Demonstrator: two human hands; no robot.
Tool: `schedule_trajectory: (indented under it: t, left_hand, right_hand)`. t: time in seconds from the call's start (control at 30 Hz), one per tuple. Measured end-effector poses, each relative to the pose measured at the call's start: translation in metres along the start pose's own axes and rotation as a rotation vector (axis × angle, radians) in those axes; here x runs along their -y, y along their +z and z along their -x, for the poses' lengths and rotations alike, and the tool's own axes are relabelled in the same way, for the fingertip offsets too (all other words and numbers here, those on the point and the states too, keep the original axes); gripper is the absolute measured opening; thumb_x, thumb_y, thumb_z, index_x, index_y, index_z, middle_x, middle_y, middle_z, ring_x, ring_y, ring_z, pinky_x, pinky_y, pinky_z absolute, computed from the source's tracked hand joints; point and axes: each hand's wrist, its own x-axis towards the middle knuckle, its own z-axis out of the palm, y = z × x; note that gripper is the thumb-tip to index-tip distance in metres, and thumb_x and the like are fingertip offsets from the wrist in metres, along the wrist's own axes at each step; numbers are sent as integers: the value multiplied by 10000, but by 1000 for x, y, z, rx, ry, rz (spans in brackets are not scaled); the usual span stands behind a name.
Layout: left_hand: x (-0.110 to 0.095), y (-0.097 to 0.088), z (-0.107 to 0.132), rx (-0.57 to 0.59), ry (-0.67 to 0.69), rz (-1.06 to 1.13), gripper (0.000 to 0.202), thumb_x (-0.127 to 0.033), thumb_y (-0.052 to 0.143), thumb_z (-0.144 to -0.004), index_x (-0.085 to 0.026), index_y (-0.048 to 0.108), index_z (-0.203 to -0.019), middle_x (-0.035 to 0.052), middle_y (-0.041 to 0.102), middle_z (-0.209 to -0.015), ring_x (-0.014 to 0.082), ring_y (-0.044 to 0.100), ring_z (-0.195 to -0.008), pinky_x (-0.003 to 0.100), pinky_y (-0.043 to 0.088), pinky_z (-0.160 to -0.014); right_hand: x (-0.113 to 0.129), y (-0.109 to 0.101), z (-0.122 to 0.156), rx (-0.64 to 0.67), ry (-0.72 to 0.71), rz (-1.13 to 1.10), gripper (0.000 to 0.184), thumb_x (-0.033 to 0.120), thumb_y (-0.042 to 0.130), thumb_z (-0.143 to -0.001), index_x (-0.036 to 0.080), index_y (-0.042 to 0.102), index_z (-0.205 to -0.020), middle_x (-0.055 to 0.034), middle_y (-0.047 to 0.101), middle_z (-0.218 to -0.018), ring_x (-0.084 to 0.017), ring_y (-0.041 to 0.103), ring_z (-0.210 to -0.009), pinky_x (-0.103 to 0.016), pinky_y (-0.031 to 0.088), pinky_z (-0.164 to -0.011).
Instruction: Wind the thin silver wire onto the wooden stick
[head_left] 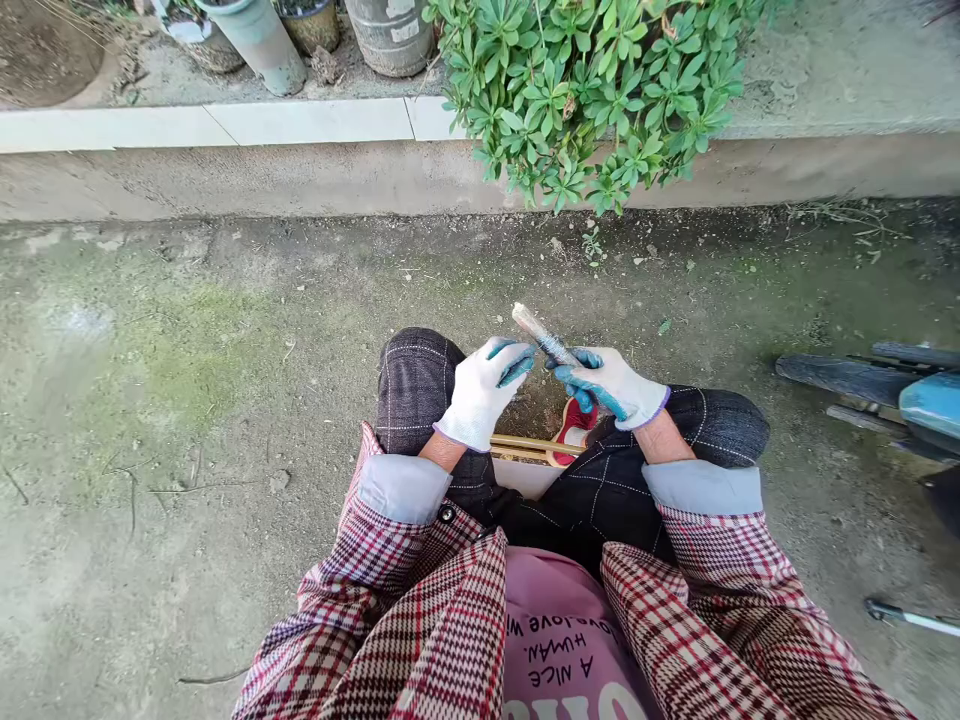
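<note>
My right hand (606, 385), in a white work glove with blue-coated fingers, grips a short rod (546, 336). The rod slants up to the left, with a pale, rough tip and a grey-blue middle that looks wrapped; its exact kind is unclear. Close to the rod's left side is my left hand (491, 385), gloved alike, its fingers curled together. Whether a small thing is between those fingers cannot be made out. Both hands are above the gap between my bent knees, over a red shoe (574, 430) and thin yellowish bars (525, 446).
Ahead runs a low ledge (315, 122) edged with pale tiles. Potted plants, including a grey-blue pot (259, 45), stand on it, and a leafy green shrub (577, 100) overhangs it. At the right are a blue-and-dark object (926, 400) and a thin white pole (919, 618).
</note>
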Motion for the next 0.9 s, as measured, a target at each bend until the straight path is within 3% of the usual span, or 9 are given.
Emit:
schedule_trajectory:
  t: [0.13, 0.23, 0.37, 0.5, 0.67, 0.8, 0.9]
  left_hand:
    - [-3, 0, 0, 53, 2, 61, 178, -280, 652, -869, -217, 742, -1009, 69, 697, -1120, 198, 652, -1049, 294, 486, -969]
    - [-3, 5, -5, 33, -152, 435, 179, -340, 662, -845, -169, 683, -892, 63, 714, -947, 176, 673, -867, 304, 544, -839]
    - [2, 9, -12, -104, -375, 862, 334, -480, 695, -802, -167, 587, -847, 45, 690, -792, 157, 671, -653, 319, 571, -671]
    - [11, 9, -15, -234, -530, 911, 375, -536, 672, -785, -186, 542, -818, 29, 685, -771, 135, 664, -601, 282, 554, -597]
    - [14, 9, -16, -287, -557, 926, 286, -454, 640, -796, -187, 538, -807, 37, 713, -824, 109, 615, -537, 251, 486, -508]
    - [14, 6, -15, -281, -527, 907, 270, -436, 606, -848, -200, 512, -757, 23, 693, -806, 68, 463, -447, 235, 325, -429]
    - [15, 1, -14, -217, -495, 903, 338, -523, 592, -889, -191, 577, -829, 9, 652, -744, 58, 421, -443, 229, 248, -408]
  right_hand:
    - [-3, 0, -3, -31, -12, 29, 361, 391, 809, -674, 148, 694, -916, 57, 544, -540, -67, 442, -400, -191, 373, -332]
    - [-4, 3, -5, -81, -38, 15, 385, 417, 815, -669, 151, 681, -914, 67, 526, -535, -69, 426, -387, -201, 373, -322]
    - [-3, 8, -4, -115, -68, -19, 394, 452, 820, -654, 161, 668, -872, 70, 510, -535, -68, 413, -382, -206, 364, -314]
    - [0, 8, -1, -155, -135, -67, 407, 445, 803, -666, 154, 680, -923, 70, 527, -554, -66, 428, -381, -203, 355, -318]
    - [1, 5, 2, -165, -195, -153, 429, 428, 805, -659, 152, 682, -963, 72, 545, -578, -62, 442, -379, -202, 358, -325]
    - [2, 4, 1, -161, -172, -204, 435, 428, 801, -671, 146, 681, -980, 74, 542, -558, -62, 432, -370, -201, 352, -318]
    - [3, 4, 1, -143, -159, -200, 424, 413, 807, -672, 143, 686, -976, 79, 530, -552, -59, 430, -371, -197, 354, -318]
